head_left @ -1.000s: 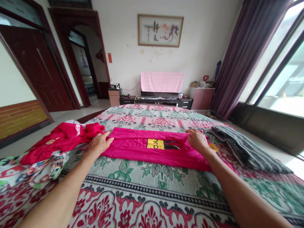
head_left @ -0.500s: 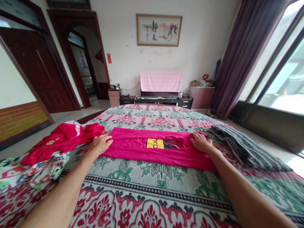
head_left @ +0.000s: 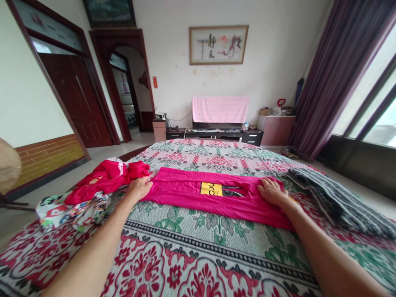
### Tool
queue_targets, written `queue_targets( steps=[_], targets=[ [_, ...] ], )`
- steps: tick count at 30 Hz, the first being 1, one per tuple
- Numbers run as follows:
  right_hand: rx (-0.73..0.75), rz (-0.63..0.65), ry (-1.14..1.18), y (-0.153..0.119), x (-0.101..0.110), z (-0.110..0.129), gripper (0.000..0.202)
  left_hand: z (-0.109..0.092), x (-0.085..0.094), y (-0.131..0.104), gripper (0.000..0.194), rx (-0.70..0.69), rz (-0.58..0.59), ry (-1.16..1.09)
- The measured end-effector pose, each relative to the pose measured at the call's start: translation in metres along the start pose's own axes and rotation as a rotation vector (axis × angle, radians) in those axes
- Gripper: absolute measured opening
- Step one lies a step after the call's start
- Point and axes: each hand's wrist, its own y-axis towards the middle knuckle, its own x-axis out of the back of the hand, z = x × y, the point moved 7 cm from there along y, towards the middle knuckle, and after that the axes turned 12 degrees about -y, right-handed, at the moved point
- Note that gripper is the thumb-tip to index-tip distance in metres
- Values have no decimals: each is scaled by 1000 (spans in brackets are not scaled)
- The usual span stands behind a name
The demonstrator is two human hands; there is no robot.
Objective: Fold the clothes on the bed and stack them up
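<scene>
Pink garment [head_left: 182, 199], folded long, centred on patterned cover [head_left: 198, 247]. Head view: right hand [head_left: 272, 191] at its three-o'clock end, fingers spread, released; left hand [head_left: 139, 188] at nine, finger grip unclear. Red clothing [head_left: 100, 177] at nine, striped cloth [head_left: 340, 202] at three. Pink towel [head_left: 220, 109] at twelve, curtain [head_left: 334, 78] toward two.

Magenta garment [head_left: 185, 200], black-and-grey striped cloth [head_left: 337, 202], pink towel [head_left: 220, 109], purple curtain [head_left: 332, 78]

Two hands [head_left: 140, 188] [head_left: 272, 191] (bare), one magenta garment [head_left: 177, 191].
</scene>
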Motion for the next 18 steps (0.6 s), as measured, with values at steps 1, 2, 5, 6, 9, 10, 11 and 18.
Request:
queue_targets(
  steps=[1,2,5,6,9,10,11,18],
  targets=[
    [5,-4,3,0,1,0,50,2,4,-6,45,39,6,19],
    [10,-8,6,0,2,0,50,4,7,-13,43,62,19,39],
    [10,-27,5,-3,11,2,47,8,11,-27,45,74,70,69],
    [1,-57,2,-5,18,4,47,9,12,-29,44,61,75,75],
    [26,-210,2,-16,50,29,47,11,14,-32,36,46,39,95],
    [68,-252,9,-21,61,45,46,11,14,-32,35,51,26,96],
    [142,-272,20,-27,70,66,44,11,14,-32,34,62,17,94],
    [649,-265,159,-72,95,252,38,14,13,-34,34,135,-8,-2]
  ],
)
